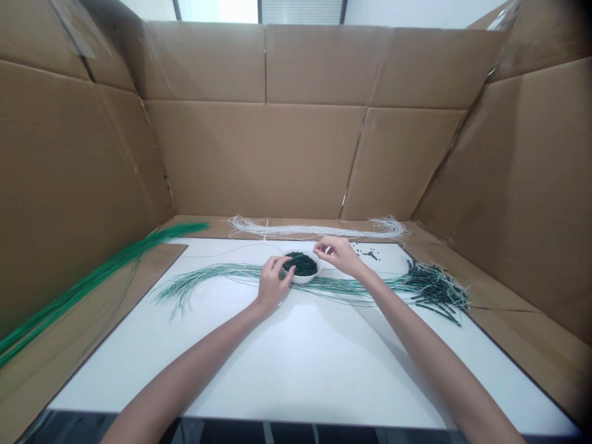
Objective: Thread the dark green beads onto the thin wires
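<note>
Fingers of the right hand pinch narrowly, any held item unclear; those of the left hand curve at the bowl, grip unclear. White table, green wires, bowl, dark beads inside.

Brown cardboard walls; bright panes beyond

Beads in a bowl on the board, cardboard wall behind.
</note>
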The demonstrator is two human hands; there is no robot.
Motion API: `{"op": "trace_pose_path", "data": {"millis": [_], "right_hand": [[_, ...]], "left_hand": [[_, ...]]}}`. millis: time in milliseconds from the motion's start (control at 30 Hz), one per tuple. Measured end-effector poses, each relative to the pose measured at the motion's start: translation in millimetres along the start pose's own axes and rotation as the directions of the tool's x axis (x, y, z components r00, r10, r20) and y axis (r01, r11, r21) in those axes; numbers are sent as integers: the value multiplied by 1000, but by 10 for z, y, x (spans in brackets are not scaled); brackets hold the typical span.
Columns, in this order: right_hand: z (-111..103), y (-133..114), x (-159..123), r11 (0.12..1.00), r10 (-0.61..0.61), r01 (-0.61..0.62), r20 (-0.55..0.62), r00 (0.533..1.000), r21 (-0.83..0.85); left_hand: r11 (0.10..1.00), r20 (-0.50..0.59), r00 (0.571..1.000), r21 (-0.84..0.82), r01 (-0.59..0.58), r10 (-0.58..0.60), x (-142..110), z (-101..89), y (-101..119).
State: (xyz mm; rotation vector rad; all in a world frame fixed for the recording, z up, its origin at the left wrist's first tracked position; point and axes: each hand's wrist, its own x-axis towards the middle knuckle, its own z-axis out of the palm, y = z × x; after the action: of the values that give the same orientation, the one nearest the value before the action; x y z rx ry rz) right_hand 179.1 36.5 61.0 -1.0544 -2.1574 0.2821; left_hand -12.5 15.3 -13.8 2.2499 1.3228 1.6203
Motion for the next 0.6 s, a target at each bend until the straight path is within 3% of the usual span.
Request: {"op": "trace_pose_path", "data": {"millis": [300,600], "right_hand": [[-9,85,-15,998,26,-26,-2,1000,-62],[-17,66,-15,997,27,-26,23,999,-66]], "left_hand": [[986,27,989,-82,147,-145,-11,4,0],[995,42,997,-67,74,-72,2,-25,34]]}}
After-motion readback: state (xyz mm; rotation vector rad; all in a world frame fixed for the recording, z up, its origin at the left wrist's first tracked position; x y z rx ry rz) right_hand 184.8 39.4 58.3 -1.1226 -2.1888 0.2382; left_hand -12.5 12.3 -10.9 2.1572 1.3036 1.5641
